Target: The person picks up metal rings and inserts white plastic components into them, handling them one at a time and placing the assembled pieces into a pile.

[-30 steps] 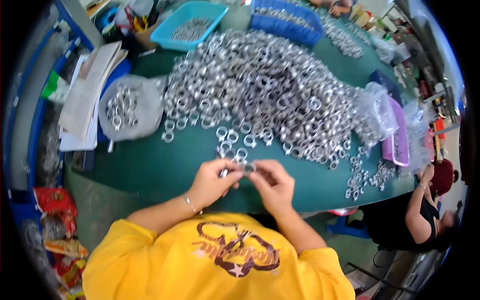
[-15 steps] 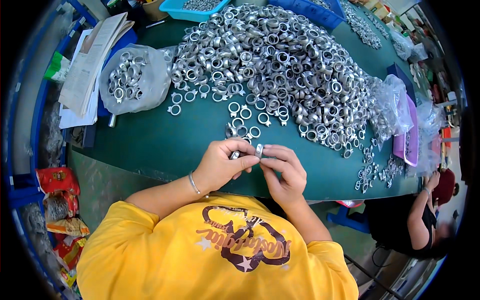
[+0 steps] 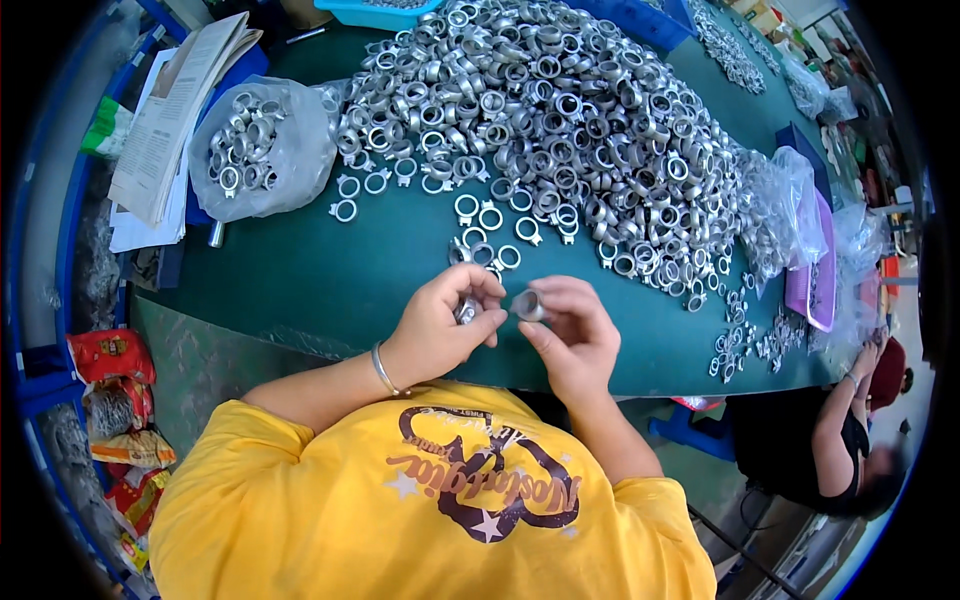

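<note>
My right hand (image 3: 577, 335) pinches a silver metal ring (image 3: 529, 306) between thumb and fingers, slightly blurred and tilted so its opening shows. Just left of it, my left hand (image 3: 440, 325) is curled around another small metal ring piece (image 3: 466, 310), partly hidden by the fingers. A narrow gap separates the two hands. Several loose rings (image 3: 480, 252) lie on the green table (image 3: 290, 280) just beyond my left fingers. Behind them rises a large heap of similar rings (image 3: 560, 120), many with a small lug on the rim.
At the left stands a clear plastic bag (image 3: 300, 170) of rings beside papers (image 3: 165, 130). Smaller metal parts (image 3: 735, 340) lie at the right, near a purple basket (image 3: 822, 270). Blue trays (image 3: 640, 22) stand at the back. A co-worker (image 3: 800, 440) sits at the far right.
My hands have drawn apart. The ring in my right hand has moved slightly right and turned, so its opening now shows. My left hand keeps its ring piece.
</note>
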`<state>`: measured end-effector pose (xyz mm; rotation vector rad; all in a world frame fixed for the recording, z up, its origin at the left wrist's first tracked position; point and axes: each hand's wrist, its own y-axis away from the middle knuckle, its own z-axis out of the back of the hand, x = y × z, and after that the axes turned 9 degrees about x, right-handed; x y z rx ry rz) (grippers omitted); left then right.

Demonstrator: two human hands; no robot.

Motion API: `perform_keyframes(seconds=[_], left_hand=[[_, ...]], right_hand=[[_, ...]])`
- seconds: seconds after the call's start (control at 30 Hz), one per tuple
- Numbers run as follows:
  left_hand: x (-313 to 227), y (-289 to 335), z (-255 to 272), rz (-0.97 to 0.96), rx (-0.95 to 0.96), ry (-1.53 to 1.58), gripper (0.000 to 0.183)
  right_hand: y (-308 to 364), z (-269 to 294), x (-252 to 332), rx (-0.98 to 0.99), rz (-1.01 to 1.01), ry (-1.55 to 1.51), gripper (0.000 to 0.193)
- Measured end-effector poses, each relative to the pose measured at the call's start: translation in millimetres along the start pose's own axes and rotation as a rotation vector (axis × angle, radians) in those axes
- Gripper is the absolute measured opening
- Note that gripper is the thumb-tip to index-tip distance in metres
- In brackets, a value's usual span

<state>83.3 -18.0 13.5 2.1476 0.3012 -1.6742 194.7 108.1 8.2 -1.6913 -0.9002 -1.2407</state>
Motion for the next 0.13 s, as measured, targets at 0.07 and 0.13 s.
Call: perform_keyframes(seconds=[0.07,0.13], left_hand=[[-1.8,-1.0,9.5,0.335,0.104,0.485,0.018],[4.6,-0.7,14.0,0.354,0.148,0.657,0.027]], right_hand=[[-2.0,2.8,1.1,0.055,0.265,0.437,0.026],[-13.2,14.7,0.5,0.501,0.385,0.492,0.03]])
